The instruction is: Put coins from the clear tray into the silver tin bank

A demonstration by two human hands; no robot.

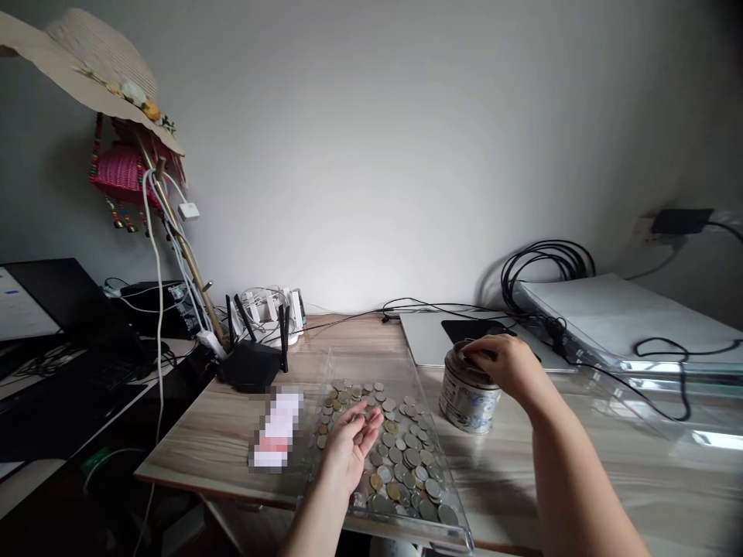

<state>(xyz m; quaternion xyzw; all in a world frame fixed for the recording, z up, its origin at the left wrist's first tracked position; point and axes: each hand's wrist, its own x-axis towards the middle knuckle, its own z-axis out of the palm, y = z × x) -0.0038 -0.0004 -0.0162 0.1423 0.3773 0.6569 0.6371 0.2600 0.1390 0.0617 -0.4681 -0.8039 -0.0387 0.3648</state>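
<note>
A clear plastic tray (429,398) lies on the desk with many loose silver and brass-coloured coins (411,456) spread across its bottom. Over its left half is my left hand (351,445), palm turned up and fingers curled around what look like a few coins. To the right of the tray stands a round metal tin (469,402) with a blue floral pattern. My right hand (502,360) is at the tin's top, fingertips bent down and pinched at its opening. Whatever they hold is hidden from view.
A black router (252,363) with antennas stands at the back left of the wooden desk (191,441). Behind the tin lies a flat silver laptop-like slab (421,340). Black cables (546,259) and a plastic drawer unit (638,317) occupy the right. A laptop (75,309) sits far left.
</note>
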